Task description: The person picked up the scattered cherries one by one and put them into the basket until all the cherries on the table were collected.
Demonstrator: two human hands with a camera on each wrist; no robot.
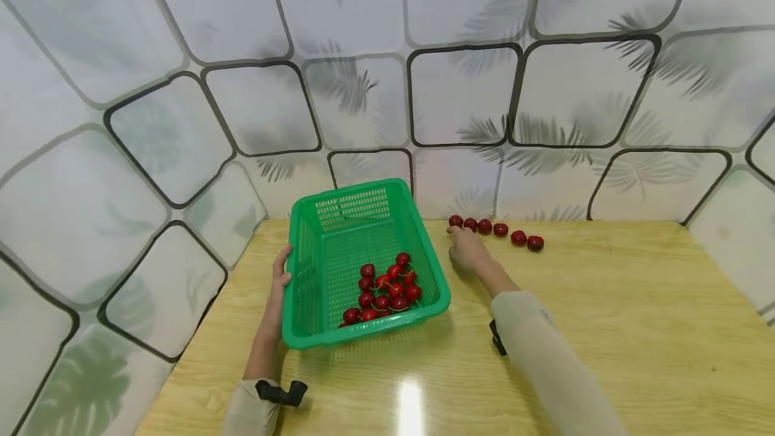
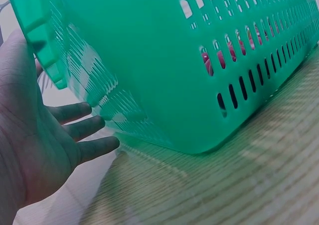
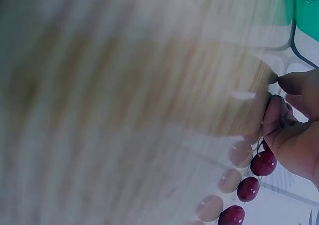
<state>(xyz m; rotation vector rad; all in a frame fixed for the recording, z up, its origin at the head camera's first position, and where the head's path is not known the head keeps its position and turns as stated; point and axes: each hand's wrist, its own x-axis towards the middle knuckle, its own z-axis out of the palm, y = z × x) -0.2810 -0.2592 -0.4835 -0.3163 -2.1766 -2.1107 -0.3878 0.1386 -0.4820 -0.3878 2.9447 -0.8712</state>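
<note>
A green plastic basket (image 1: 363, 231) stands on the table with several red cherries (image 1: 396, 290) gathered at its near right side. My left hand (image 1: 278, 288) holds its left rim, thumb at the edge; in the left wrist view the other fingers (image 2: 82, 130) stretch along the outside wall. Near the wall, my right hand (image 1: 469, 251) pinches the leftmost cherry (image 1: 455, 220) of a row of dark red cherries. In the right wrist view the bent fingers mostly hide that cherry, and neighbouring cherries (image 3: 263, 163) lie beside the hand.
The row runs rightward along the table's back edge, ending at a cherry (image 1: 535, 243) set slightly nearer. A patterned covering (image 1: 460, 99) rises behind the pale wooden table (image 1: 605, 328). The glossy tabletop reflects the cherries and a bright light.
</note>
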